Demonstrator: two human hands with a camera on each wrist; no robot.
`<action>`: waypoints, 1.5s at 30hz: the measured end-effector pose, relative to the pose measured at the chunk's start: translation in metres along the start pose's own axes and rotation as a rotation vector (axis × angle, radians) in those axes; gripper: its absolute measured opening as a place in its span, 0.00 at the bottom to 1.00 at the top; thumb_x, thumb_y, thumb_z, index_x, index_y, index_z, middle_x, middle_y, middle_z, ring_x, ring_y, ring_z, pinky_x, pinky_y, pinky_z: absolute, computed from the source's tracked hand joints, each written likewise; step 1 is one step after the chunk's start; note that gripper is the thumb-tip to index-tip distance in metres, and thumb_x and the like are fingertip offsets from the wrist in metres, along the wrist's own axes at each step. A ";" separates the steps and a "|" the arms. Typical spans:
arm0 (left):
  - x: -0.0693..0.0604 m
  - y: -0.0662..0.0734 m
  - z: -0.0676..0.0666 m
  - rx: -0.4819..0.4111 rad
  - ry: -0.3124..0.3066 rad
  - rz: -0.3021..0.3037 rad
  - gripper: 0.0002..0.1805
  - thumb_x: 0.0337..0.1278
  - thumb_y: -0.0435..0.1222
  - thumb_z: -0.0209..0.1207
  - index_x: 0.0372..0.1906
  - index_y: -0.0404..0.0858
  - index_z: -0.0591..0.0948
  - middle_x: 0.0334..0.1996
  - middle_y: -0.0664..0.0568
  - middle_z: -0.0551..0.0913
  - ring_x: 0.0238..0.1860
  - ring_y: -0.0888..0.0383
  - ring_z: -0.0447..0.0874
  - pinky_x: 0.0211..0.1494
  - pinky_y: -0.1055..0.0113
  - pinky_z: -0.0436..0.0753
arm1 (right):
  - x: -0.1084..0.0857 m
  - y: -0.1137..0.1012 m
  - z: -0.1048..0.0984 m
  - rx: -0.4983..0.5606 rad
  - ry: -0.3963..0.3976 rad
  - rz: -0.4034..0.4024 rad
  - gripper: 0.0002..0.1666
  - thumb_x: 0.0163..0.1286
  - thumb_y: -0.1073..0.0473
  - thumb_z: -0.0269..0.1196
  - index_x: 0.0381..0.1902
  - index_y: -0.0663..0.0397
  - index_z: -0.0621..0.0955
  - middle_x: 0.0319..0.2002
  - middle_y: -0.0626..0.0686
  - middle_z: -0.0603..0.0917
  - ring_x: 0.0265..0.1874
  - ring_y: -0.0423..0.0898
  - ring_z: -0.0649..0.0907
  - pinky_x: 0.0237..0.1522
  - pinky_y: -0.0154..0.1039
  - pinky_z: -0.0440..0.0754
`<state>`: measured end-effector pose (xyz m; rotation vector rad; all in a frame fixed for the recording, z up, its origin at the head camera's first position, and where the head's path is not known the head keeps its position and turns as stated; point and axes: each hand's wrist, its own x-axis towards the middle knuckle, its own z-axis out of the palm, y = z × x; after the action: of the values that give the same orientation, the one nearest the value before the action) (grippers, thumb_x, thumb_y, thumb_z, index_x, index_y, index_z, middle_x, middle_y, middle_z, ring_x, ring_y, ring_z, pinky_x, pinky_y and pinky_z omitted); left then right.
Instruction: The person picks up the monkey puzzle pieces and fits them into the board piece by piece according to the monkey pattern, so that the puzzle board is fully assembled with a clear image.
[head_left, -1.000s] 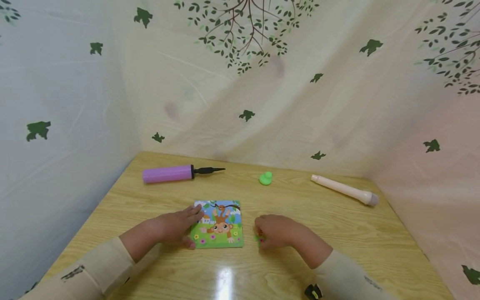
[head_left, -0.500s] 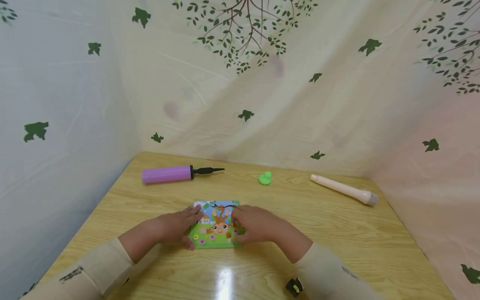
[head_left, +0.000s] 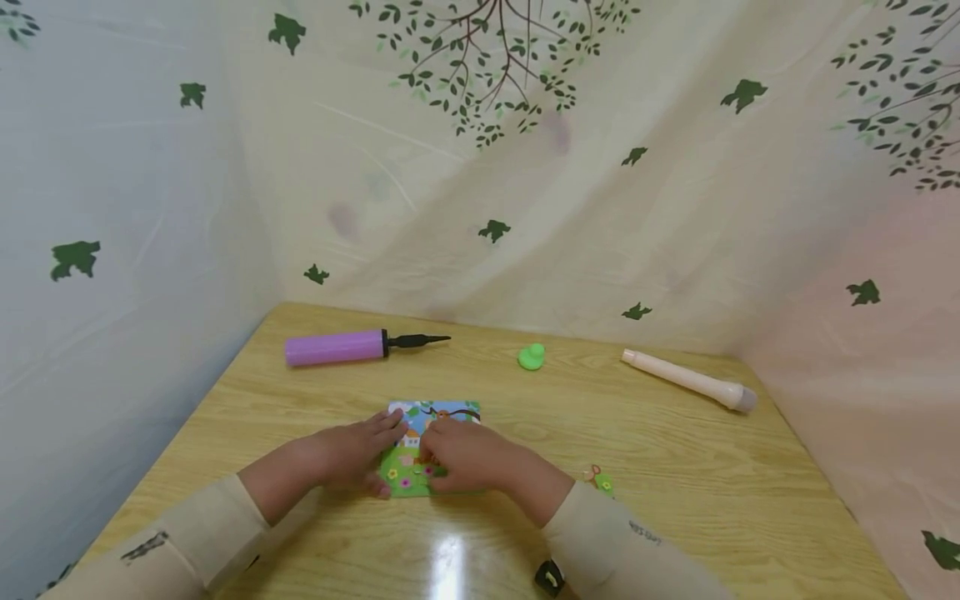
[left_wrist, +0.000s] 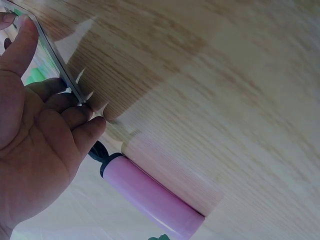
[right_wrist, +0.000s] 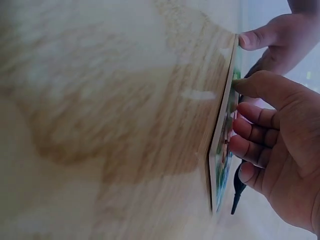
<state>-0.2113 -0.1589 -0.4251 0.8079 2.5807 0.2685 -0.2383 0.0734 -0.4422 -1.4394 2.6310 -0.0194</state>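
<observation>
A square puzzle board with a monkey-and-flowers picture lies on the table in front of the person. My left hand rests along its left side, fingers stretched onto the upper corner and thumb at the lower one. In the left wrist view this hand touches the board's edge. My right hand is over the middle of the board, covering much of the monkey. Its fingers pinch a small puzzle piece, mostly hidden. Another puzzle piece lies to the right, partly hidden by the right forearm.
Behind the board lie a purple balloon pump with a black nozzle, a small green rubber duck and a pale pink toy microphone. A leaf-printed cloth surrounds the wooden table. A small dark thing sits by the right sleeve.
My right hand has moved left from beside the board to over its middle, carrying the piece. Its arm's shift uncovers another piece on the right. The left hand has stayed still.
</observation>
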 end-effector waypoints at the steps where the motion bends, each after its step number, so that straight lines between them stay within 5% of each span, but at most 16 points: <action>1: 0.000 0.001 0.000 -0.001 0.000 -0.001 0.51 0.55 0.56 0.64 0.77 0.36 0.55 0.78 0.41 0.47 0.78 0.40 0.46 0.76 0.45 0.59 | 0.001 -0.001 0.000 -0.001 0.002 -0.003 0.12 0.66 0.47 0.63 0.44 0.43 0.80 0.42 0.40 0.77 0.42 0.35 0.76 0.66 0.36 0.72; 10: 0.000 0.000 0.001 0.005 0.003 -0.005 0.52 0.55 0.56 0.64 0.77 0.37 0.55 0.79 0.41 0.48 0.78 0.40 0.47 0.75 0.45 0.60 | 0.002 -0.003 -0.001 0.046 0.014 -0.031 0.11 0.69 0.51 0.63 0.47 0.45 0.81 0.42 0.41 0.78 0.44 0.35 0.78 0.76 0.46 0.58; 26: 0.002 -0.003 0.000 0.020 -0.008 -0.012 0.52 0.55 0.58 0.63 0.77 0.38 0.54 0.79 0.41 0.47 0.78 0.41 0.47 0.76 0.45 0.60 | 0.001 -0.010 0.001 -0.044 0.053 -0.077 0.11 0.71 0.51 0.63 0.48 0.44 0.84 0.43 0.43 0.79 0.46 0.36 0.79 0.73 0.49 0.65; 31: 0.003 -0.004 0.001 0.019 -0.008 -0.007 0.52 0.55 0.57 0.63 0.77 0.38 0.54 0.79 0.41 0.47 0.78 0.40 0.46 0.76 0.44 0.59 | -0.004 -0.016 0.004 -0.086 0.088 -0.072 0.08 0.71 0.53 0.62 0.46 0.42 0.84 0.41 0.44 0.77 0.41 0.37 0.78 0.54 0.32 0.79; 34: 0.003 -0.005 0.002 0.015 -0.008 -0.010 0.52 0.55 0.57 0.63 0.77 0.39 0.54 0.79 0.42 0.47 0.78 0.41 0.46 0.76 0.45 0.59 | -0.009 -0.021 0.005 -0.131 0.096 -0.072 0.12 0.73 0.58 0.58 0.50 0.45 0.84 0.43 0.46 0.76 0.37 0.36 0.76 0.37 0.24 0.77; 41: 0.003 -0.003 0.002 0.013 -0.008 -0.013 0.51 0.55 0.56 0.63 0.77 0.38 0.55 0.79 0.42 0.47 0.78 0.41 0.46 0.76 0.44 0.59 | -0.020 -0.033 0.005 -0.302 0.071 -0.061 0.22 0.77 0.58 0.53 0.65 0.53 0.76 0.53 0.49 0.75 0.57 0.42 0.75 0.64 0.33 0.75; 45: 0.001 -0.001 0.001 0.011 -0.003 -0.002 0.51 0.55 0.56 0.63 0.77 0.37 0.55 0.79 0.41 0.47 0.78 0.40 0.46 0.76 0.44 0.59 | -0.025 -0.029 0.002 -0.158 0.059 -0.061 0.22 0.74 0.59 0.56 0.64 0.52 0.77 0.55 0.49 0.76 0.57 0.42 0.76 0.62 0.32 0.76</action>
<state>-0.2123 -0.1588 -0.4273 0.8084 2.5825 0.2523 -0.2000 0.0789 -0.4391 -1.5921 2.6879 0.1443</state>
